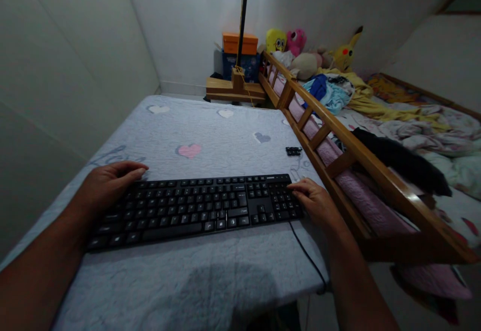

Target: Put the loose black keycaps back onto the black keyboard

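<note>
A black full-size keyboard (195, 208) lies across the middle of the frame, its spacebar row toward the bottom and its left end nearer the lower left, on a pale blue quilted cloth (225, 130) patterned with hearts. The left hand (110, 183) is at the keyboard's left end, covering part of its upper left corner; its thumb and forefinger stretch forward close together, their tips at the far edge beside the top row of keys. The other left fingers are hidden, so I cannot tell whether they grip the end. The right hand (311, 198) is at the opposite end, its fingers bent and the forefinger and thumb tips over the upper right of the number pad (281, 198), with the palm beside the right edge; whether they clasp the keyboard or only rest on it, I cannot tell. Most of the keys lie uncovered between the two hands. A thin black cable (306, 253) runs from the near edge toward the lower right of the frame. Some small black pieces (293, 151) lie on the cloth just beyond the right hand, near the wooden bed rail (330, 125) that slants down the right side of the frame.
</note>
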Action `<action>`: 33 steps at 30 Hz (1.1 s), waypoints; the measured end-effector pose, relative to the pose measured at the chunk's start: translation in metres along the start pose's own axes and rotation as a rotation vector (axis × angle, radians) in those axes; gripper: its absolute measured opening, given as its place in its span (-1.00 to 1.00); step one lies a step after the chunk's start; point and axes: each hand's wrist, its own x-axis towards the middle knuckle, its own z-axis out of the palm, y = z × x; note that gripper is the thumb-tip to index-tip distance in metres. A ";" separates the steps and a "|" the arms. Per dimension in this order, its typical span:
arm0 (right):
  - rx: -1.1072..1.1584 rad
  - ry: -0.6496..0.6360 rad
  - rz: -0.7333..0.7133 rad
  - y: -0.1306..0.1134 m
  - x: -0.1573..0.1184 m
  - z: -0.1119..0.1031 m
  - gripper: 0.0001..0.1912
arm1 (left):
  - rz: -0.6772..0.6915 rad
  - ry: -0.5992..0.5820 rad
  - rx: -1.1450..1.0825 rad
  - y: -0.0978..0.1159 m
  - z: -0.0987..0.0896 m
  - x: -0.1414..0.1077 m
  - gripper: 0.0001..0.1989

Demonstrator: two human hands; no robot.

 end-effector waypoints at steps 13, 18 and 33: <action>-0.030 -0.018 0.038 0.002 0.001 -0.001 -0.91 | 0.010 -0.001 0.012 -0.009 0.000 0.006 -0.52; -0.059 0.002 0.005 -0.003 0.001 -0.001 -0.90 | 0.015 0.009 0.009 -0.009 0.000 0.006 -0.52; 0.014 -0.019 0.021 0.004 0.002 0.000 -0.91 | 0.006 -0.001 0.017 -0.007 0.000 0.005 -0.53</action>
